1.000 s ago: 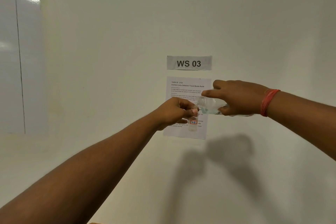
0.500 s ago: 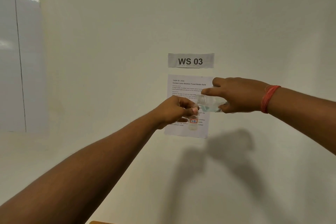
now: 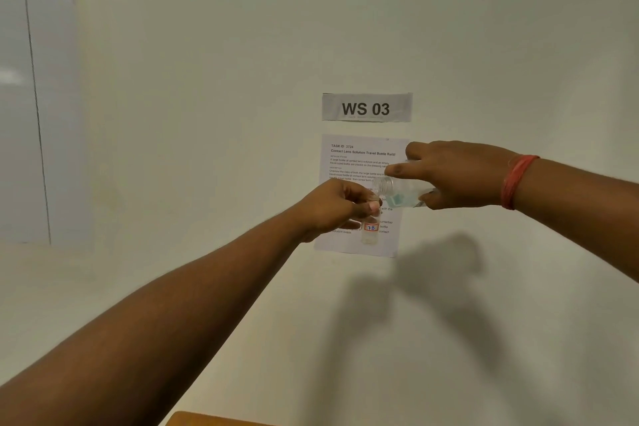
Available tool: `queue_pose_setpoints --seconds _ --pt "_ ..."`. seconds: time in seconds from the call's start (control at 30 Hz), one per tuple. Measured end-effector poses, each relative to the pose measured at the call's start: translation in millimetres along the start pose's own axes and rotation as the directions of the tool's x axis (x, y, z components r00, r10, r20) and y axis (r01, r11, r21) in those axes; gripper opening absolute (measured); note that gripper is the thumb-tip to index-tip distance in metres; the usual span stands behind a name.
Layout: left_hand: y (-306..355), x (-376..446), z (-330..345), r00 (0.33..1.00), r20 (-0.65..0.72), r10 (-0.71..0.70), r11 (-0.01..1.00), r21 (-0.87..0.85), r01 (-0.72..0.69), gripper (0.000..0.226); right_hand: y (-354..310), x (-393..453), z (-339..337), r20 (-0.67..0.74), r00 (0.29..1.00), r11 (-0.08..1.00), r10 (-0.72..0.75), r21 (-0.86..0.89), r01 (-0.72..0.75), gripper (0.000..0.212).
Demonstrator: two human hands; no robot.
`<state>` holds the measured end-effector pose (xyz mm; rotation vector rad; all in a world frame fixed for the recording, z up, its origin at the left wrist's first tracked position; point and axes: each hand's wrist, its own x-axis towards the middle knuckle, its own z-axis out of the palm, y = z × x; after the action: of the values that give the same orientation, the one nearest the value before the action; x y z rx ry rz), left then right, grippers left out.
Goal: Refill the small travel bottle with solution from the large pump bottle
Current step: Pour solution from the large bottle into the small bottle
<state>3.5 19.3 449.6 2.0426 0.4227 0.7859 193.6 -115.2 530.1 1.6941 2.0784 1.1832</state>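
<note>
Table: a tan wooden table (image 3: 207,420) edge is seen at the bottom.
Left hand: the left hand (image 3: 332,207) is pinched round the neck of the small clear travel bottle (image 3: 370,232), held upright.
Right hand: the right hand (image 3: 460,176) is wrapped round the large clear plastic bottle (image 3: 401,192), tipped sideways, mouth just above the small one.
Wall: a printed white instruction sheet (image 3: 359,162) is fixed under a grey "WS 03" label (image 3: 366,108).

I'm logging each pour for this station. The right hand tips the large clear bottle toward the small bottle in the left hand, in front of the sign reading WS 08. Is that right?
Not quite: in the head view the sign reads WS 03, not WS 08. The rest holds: the right hand tips the large clear bottle toward the small bottle held by the left hand.
</note>
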Motion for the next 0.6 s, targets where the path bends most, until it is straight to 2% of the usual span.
queue_pose_setpoints --seconds 0.3,0.6 --pt "-3.0 2.6 -1.9 1.000 -0.002 -0.005 1.000 0.011 0.005 0.016 -1.6 2.1 -2.8 0.008 1.000 1.000 -0.019 -0.023 0.019 0.070" --pt "-5.0 2.3 -2.6 1.000 0.008 -0.010 1.000 0.014 0.009 0.012 -2.4 2.7 -5.8 0.024 0.999 0.999 -0.032 -0.035 0.032 0.071"
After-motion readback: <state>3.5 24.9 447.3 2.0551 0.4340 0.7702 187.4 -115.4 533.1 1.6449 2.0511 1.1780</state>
